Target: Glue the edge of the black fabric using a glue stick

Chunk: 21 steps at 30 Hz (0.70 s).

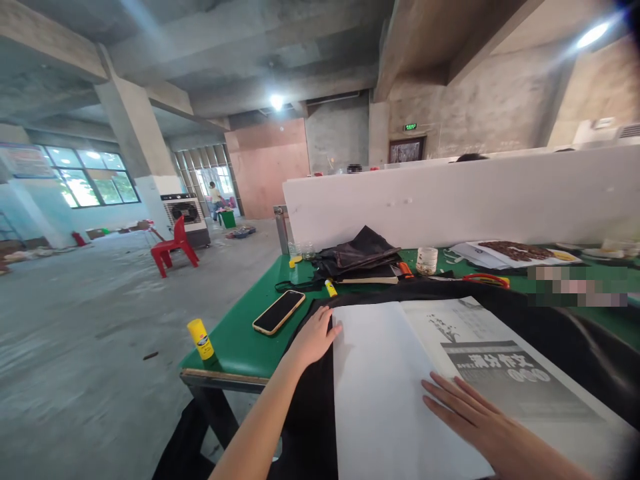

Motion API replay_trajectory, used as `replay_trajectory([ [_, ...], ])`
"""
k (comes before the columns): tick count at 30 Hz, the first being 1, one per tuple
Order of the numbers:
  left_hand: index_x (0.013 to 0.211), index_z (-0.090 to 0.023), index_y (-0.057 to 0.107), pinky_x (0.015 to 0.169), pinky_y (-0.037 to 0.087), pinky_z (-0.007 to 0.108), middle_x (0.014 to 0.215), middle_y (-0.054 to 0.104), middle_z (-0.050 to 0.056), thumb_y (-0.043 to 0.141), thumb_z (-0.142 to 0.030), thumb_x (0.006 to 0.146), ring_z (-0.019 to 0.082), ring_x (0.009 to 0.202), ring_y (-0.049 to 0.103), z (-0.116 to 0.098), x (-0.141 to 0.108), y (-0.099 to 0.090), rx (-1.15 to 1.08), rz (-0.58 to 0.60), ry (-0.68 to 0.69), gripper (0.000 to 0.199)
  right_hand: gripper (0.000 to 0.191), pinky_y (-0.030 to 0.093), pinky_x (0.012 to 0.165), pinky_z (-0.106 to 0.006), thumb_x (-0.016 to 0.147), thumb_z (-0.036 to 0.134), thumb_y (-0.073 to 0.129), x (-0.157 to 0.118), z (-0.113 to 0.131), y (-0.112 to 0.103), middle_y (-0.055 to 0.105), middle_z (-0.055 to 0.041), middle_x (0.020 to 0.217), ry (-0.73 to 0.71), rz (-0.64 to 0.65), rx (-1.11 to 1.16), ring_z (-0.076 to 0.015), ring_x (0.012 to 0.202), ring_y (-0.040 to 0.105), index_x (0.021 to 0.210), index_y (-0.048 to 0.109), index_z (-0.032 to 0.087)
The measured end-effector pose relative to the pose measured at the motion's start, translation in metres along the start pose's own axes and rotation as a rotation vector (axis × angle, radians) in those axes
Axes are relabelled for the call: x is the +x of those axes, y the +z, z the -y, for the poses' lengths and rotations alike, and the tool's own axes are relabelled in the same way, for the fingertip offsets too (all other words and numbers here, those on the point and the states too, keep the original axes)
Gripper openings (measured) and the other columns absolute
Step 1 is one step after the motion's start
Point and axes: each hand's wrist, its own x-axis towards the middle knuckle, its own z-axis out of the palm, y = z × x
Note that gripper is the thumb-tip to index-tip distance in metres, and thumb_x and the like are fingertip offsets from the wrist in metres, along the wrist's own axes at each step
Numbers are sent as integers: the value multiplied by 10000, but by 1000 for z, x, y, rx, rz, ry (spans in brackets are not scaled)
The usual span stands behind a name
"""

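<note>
A blank white sheet of paper [375, 387] lies over the left part of a printed sheet [500, 360] with a grey band and characters. Both rest on black cloth [310, 413] spread across the green table. My left hand [315, 333] is at the white sheet's upper left edge, fingers stretched out and touching the margin. Flat on the paper, near the white sheet's right edge, my right hand [465, 413] has its fingers spread. Neither hand grips anything. Part of the printed sheet is hidden under the white one and my right hand.
A phone [279, 312] and a yellow glue stick [201, 340] are on the green table [235, 340], left of the cloth. Beyond lie folded black fabric [355, 253], a glass jar [427, 261] and red-handled scissors [485, 280]. A white partition [450, 193] stands behind.
</note>
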Motion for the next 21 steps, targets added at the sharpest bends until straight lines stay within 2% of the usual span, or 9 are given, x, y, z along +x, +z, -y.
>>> replay_trajectory([
  [2,1363,-141,347,1090,210,471,1462,292,117,301,-486,916,276,1364,191,11,19,11,43,49,-23,567,1031,365,1014,-447,406,42,381,3,0,0,176,-15,1446,4,12,33,-294,1286,259,1412,255,230],
  [5,1330,-153,410,1055,236,523,1438,332,128,330,-539,887,322,1341,242,21,33,17,61,95,-53,593,997,325,1043,-431,437,51,401,12,-1,4,169,-11,1445,32,22,102,-290,1292,243,1409,265,227],
  [9,1302,-200,437,1048,297,358,1394,425,72,290,-511,906,224,1293,364,35,23,-4,58,14,-58,525,864,264,1060,-456,584,87,485,16,-4,4,165,-9,1452,115,95,240,-292,1308,197,1403,271,257],
  [11,1316,-187,397,1049,282,325,1383,433,80,261,-456,924,199,1281,375,48,10,-19,76,-84,-120,495,789,234,1067,-466,682,198,564,17,-4,-9,148,1,1464,139,163,385,-293,1321,162,1406,263,291],
  [14,1314,-94,341,1028,276,412,1359,420,189,376,-438,874,294,1285,345,78,-9,-34,116,-204,-308,559,613,252,1083,-405,821,406,521,31,3,-47,204,37,1475,186,222,691,-244,1338,194,1392,302,356],
  [16,1285,-49,348,970,323,445,1298,456,248,496,-472,791,365,1240,384,99,-17,-37,119,-227,-428,667,461,298,1074,-351,893,445,407,54,12,-74,346,40,1427,238,177,909,-198,1304,313,1347,387,371],
  [18,1250,-53,380,906,376,421,1221,514,248,570,-505,715,379,1166,459,114,-20,-34,95,-234,-506,726,392,341,1047,-343,886,464,424,89,20,-91,491,18,1317,163,163,1089,-195,1229,422,1245,514,335],
  [19,1234,-64,395,887,389,405,1192,534,234,593,-518,687,373,1140,483,118,-19,-32,78,-245,-530,739,366,363,1026,-345,888,446,429,110,24,-92,530,-3,1272,122,162,1171,-198,1191,458,1195,560,297],
  [21,1204,-75,413,890,387,394,1158,545,213,631,-529,640,366,1129,489,120,-17,-27,44,-290,-563,756,332,388,994,-347,872,375,477,155,32,-83,589,-43,1186,157,93,1356,-195,1111,520,1142,594,221],
])
